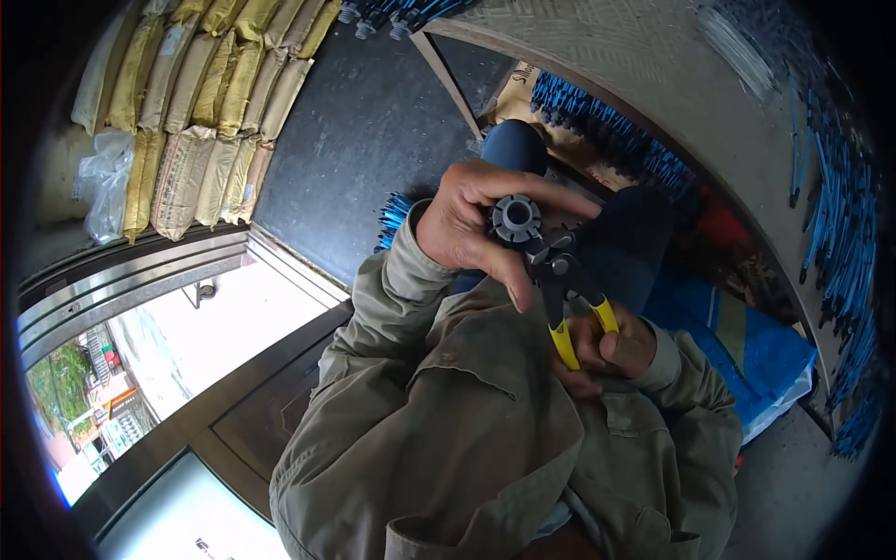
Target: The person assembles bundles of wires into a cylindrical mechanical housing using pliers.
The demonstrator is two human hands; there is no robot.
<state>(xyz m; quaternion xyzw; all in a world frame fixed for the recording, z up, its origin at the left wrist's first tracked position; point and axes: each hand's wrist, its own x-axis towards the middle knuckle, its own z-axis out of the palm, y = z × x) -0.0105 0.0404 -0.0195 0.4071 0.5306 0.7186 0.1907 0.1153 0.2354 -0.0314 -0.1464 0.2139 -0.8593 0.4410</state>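
Observation:
My left hand (462,219) is curled around a grey round plastic part (505,230) with a slotted rim and a hole in its middle. Thumb and fingers grip its sides. In my right hand (623,349) is a pair of cutting pliers (559,271) with black arms and yellow handle ends. The handles are spread apart. The plier jaws meet the lower right edge of the grey part; whether they bite on it I cannot tell.
Stacked yellow and tan sacks (201,84) stand at the far left, with a clear plastic bag (107,182) on them. A table (597,47) curves along the right, bearing bundles of blue-and-black strips (831,233). A blue sheet (761,359) lies beside my right arm.

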